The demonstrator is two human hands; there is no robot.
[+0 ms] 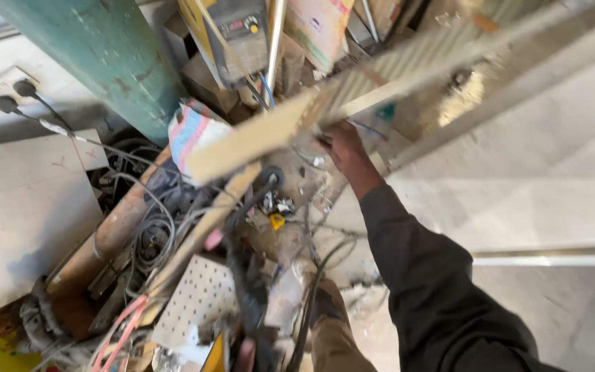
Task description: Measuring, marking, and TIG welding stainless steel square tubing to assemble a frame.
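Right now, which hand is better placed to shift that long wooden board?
Right, likely. The right hand has its fingers closed on the long wooden board, with the arm stretched out above the tangled cables. The left hand is not in view.

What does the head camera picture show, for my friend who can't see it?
A person's right hand, in a dark sleeve, grips a long pale wooden board and holds it slanted above a messy pile of tangled cables, a white pegboard panel and scrap. A green pillar stands behind, and the picture is blurred.
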